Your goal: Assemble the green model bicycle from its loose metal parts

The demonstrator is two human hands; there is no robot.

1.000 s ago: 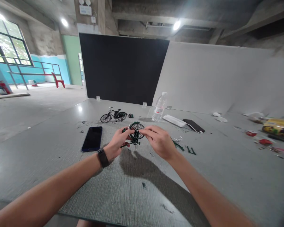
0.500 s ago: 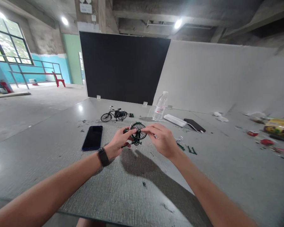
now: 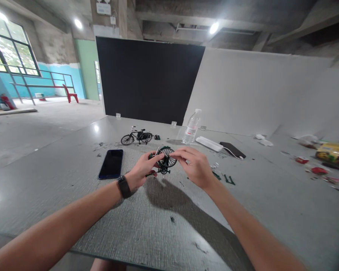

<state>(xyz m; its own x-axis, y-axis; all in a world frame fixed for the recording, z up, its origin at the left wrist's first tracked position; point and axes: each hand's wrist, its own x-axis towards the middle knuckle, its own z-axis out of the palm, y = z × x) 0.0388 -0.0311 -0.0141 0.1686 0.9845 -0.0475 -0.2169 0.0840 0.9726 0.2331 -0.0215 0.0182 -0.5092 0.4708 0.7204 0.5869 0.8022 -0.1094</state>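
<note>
Over the grey table [image 3: 59,195] I hold a small dark green partly built model bicycle [image 3: 166,162], its spoked wheel facing me. My left hand [image 3: 142,171], with a black watch on the wrist, grips the model from the left side. My right hand [image 3: 194,165] pinches the wheel's right rim with thumb and fingertips. A finished black model bicycle [image 3: 136,137] stands upright farther back on the table. Small green loose parts [image 3: 224,177] lie just right of my right hand.
A dark phone [image 3: 111,163] lies flat to the left of my hands. Behind stand a clear water bottle [image 3: 191,127], a white power strip [image 3: 209,143] and a black device [image 3: 233,149]. Colourful packets and scraps [image 3: 327,158] sit at the far right.
Both hands keep hold of the model; the right fingers have shifted slightly along the wheel's rim. The view has drifted a little.
</note>
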